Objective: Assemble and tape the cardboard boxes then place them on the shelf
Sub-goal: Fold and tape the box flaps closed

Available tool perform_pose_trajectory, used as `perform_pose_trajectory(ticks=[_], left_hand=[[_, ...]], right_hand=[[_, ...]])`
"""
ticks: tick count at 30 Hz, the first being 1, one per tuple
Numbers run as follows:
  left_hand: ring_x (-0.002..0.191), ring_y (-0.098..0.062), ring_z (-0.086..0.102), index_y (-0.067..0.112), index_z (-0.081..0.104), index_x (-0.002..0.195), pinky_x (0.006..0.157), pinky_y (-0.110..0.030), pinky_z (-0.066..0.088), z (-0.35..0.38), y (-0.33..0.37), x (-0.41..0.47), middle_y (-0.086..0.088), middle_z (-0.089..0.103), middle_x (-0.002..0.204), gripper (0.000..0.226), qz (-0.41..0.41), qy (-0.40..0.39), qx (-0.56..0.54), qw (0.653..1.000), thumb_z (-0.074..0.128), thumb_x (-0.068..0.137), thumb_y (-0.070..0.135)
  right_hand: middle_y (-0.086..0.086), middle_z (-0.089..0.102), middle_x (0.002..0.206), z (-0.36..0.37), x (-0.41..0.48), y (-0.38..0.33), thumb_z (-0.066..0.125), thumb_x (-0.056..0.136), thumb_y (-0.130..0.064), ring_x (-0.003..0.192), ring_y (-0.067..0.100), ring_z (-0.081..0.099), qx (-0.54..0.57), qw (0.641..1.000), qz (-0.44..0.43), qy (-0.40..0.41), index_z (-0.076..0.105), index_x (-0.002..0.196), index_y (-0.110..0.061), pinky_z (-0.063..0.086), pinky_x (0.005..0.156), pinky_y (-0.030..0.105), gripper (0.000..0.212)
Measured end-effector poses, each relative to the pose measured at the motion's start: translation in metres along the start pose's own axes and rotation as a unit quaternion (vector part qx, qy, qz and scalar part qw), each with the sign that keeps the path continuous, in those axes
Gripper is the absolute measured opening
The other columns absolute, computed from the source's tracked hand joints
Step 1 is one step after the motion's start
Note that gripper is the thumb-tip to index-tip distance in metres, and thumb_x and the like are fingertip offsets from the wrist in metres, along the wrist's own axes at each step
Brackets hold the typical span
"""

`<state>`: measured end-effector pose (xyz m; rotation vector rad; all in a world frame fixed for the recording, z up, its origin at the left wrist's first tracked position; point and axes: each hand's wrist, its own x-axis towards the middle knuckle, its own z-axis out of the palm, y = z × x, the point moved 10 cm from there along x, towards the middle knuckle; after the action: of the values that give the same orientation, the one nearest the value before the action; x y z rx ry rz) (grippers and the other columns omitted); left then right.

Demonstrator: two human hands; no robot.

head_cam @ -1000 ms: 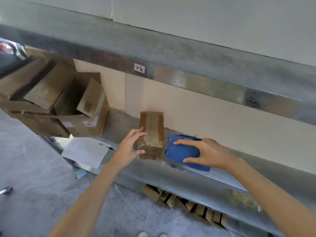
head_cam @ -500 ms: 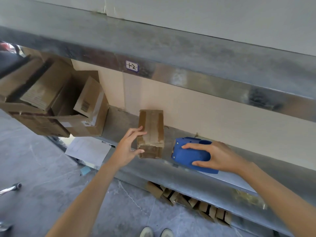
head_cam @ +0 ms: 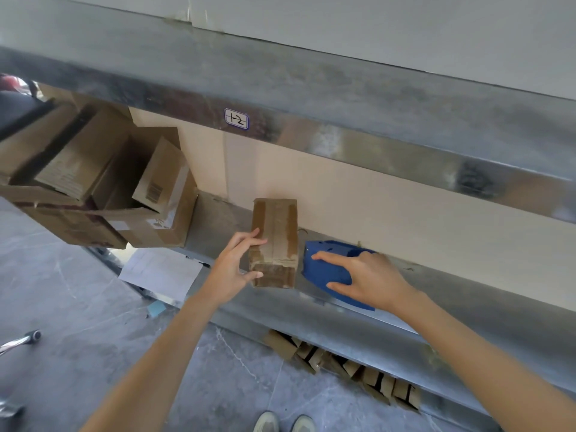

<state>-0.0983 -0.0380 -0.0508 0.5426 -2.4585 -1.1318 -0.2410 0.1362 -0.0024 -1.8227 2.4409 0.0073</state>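
Hands work side by side on the middle level of a metal shelf (head_cam: 311,310), both reaching in from below. The left hand (head_cam: 232,269) grips the near left corner of the taped cardboard box (head_cam: 274,241): its fingers (head_cam: 249,241) lie nearly straight along the box's top left edge and the thumb presses against the near end face, so the corner is pinched between them at a medium spread. The box lies flat on the shelf with its long side pointing toward the back wall, brown tape running down its top and over the near end. Just to its right, close but apart from it, sits a blue tape dispenser (head_cam: 327,269). The right hand (head_cam: 371,280) covers the dispenser from the right, with the fingers spread wide over its top and the thumb hooked along its lower near side, holding it against the shelf. Further left on the same level stand open cardboard boxes (head_cam: 149,222) with their flaps up. A white label (head_cam: 236,119) is stuck on the rail above. Flattened cartons (head_cam: 343,366) are stacked on the floor under the shelf.
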Motion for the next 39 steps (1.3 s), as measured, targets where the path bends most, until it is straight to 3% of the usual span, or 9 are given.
perform_pose_trajectory(ticks=[8,14,16,20,23,27,34,37,39], left_hand=[[0.134,-0.002,0.042,0.022,0.059,0.131,0.108,-0.031,0.044,0.002,0.003,-0.001,0.014,0.044,0.137,0.067,-0.002,0.023,-0.026,0.999,0.085,0.072,0.004],[0.127,0.008,0.044,0.034,0.055,0.131,0.097,-0.013,0.044,0.005,0.003,0.000,0.016,0.044,0.140,0.070,0.009,0.020,0.000,1.000,0.085,0.073,0.007],[0.125,0.011,0.044,0.037,0.054,0.130,0.088,-0.003,0.043,0.005,0.001,-0.001,0.017,0.043,0.140,0.072,0.006,0.032,0.003,0.999,0.085,0.073,0.007],[0.123,0.008,0.045,0.032,0.056,0.130,0.093,0.001,0.035,0.007,-0.003,-0.005,0.019,0.042,0.138,0.070,-0.012,0.084,0.017,0.996,0.088,0.071,0.011],[0.125,0.012,0.039,0.033,0.055,0.130,0.095,0.002,0.032,0.011,-0.004,-0.003,0.026,0.038,0.134,0.070,-0.026,0.089,0.030,0.995,0.088,0.071,0.013],[0.124,0.012,0.039,0.035,0.053,0.130,0.089,0.004,0.035,0.012,-0.003,-0.004,0.025,0.038,0.136,0.071,-0.032,0.092,0.029,0.995,0.087,0.072,0.013],[0.125,0.007,0.042,0.036,0.052,0.132,0.088,0.005,0.034,0.012,-0.004,-0.004,0.023,0.037,0.140,0.072,-0.026,0.076,0.031,0.996,0.086,0.073,0.013],[0.122,0.006,0.044,0.035,0.051,0.133,0.085,0.002,0.036,0.011,-0.004,-0.003,0.021,0.038,0.141,0.071,-0.026,0.064,0.040,0.997,0.086,0.073,0.017],[0.121,0.006,0.045,0.036,0.051,0.134,0.086,-0.003,0.039,0.010,-0.003,-0.003,0.020,0.038,0.142,0.070,-0.025,0.056,0.048,0.997,0.086,0.074,0.021]], right_hand=[[-0.004,0.043,0.058,0.022,0.009,-0.023,0.046,0.099,-0.046,0.052,0.016,0.046,-0.065,0.996,0.052,0.008,0.024,0.148,-0.044,0.028,0.042,0.028,0.054],[0.000,0.057,0.067,0.037,0.031,-0.003,0.048,0.099,-0.047,0.053,0.017,0.052,-0.003,0.994,0.111,0.008,0.023,0.151,-0.037,0.032,0.039,0.028,0.058],[0.002,0.061,0.070,0.045,0.027,0.024,0.049,0.099,-0.047,0.052,0.016,0.051,0.076,0.987,0.142,0.015,0.024,0.149,-0.039,0.039,0.043,0.031,0.056],[0.001,0.053,0.061,0.073,0.019,0.074,0.049,0.098,-0.029,0.046,0.015,0.049,0.163,0.967,0.197,-0.022,0.017,0.151,-0.046,0.037,0.042,0.029,0.064],[0.012,0.064,0.085,0.091,0.018,0.087,0.050,0.100,-0.026,0.061,0.026,0.061,0.204,0.957,0.204,-0.038,0.012,0.153,-0.044,0.051,0.057,0.039,0.067],[0.019,0.065,0.082,0.098,0.021,0.090,0.054,0.099,-0.026,0.063,0.035,0.061,0.232,0.951,0.204,-0.012,0.012,0.153,-0.041,0.051,0.060,0.044,0.070],[0.024,0.066,0.111,0.091,0.021,0.087,0.062,0.094,-0.039,0.085,0.038,0.066,0.251,0.948,0.194,-0.006,-0.001,0.150,-0.053,0.056,0.075,0.048,0.085],[0.014,0.067,0.084,0.085,0.017,0.090,0.060,0.093,-0.045,0.067,0.026,0.063,0.248,0.948,0.198,-0.004,0.002,0.152,-0.051,0.052,0.060,0.036,0.083],[0.002,0.049,0.058,0.074,0.013,0.092,0.059,0.092,-0.050,0.052,0.018,0.051,0.230,0.952,0.202,0.018,0.006,0.152,-0.050,0.040,0.049,0.028,0.080]])
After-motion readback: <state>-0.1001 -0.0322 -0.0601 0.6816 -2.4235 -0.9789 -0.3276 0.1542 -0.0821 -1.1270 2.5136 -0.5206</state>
